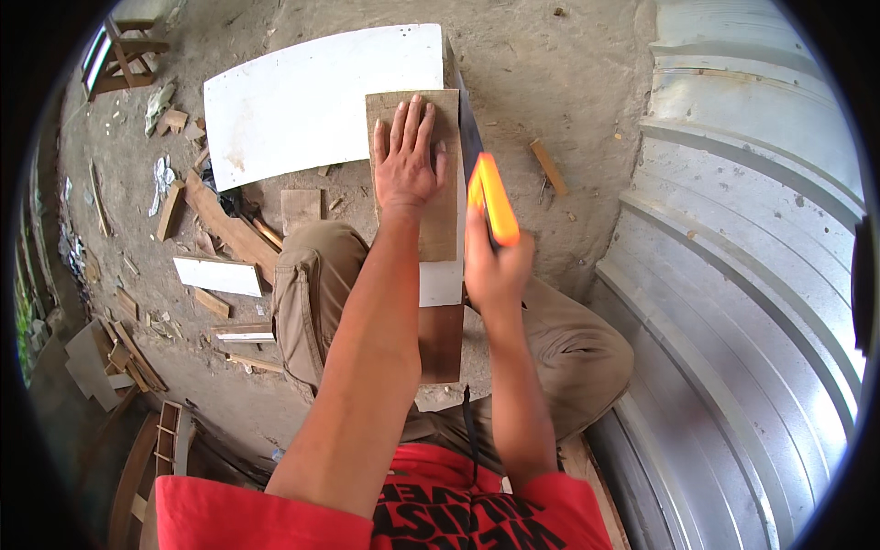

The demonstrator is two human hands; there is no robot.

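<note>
My left hand (409, 165) lies flat with fingers stretched out on a brown wooden board (438, 225), pressing it down. That board rests over the right end of a large white panel (293, 101). Just right of the board, my right hand (498, 266) is wrapped round the orange handle of a handsaw (495, 197), blurred by motion. Its dark blade runs forward along the board's right edge; its teeth are hidden. Nearer me, a white strip and a darker brown wood piece (442, 344) show below the board, between my legs.
Corrugated metal sheeting (724, 202) rises along the right. Wood offcuts, a long brown plank (225, 220) and a white-faced block (218, 275) litter the ground at left. A small offcut (548, 167) lies right of the saw. A wooden stool (124, 55) stands at the far left.
</note>
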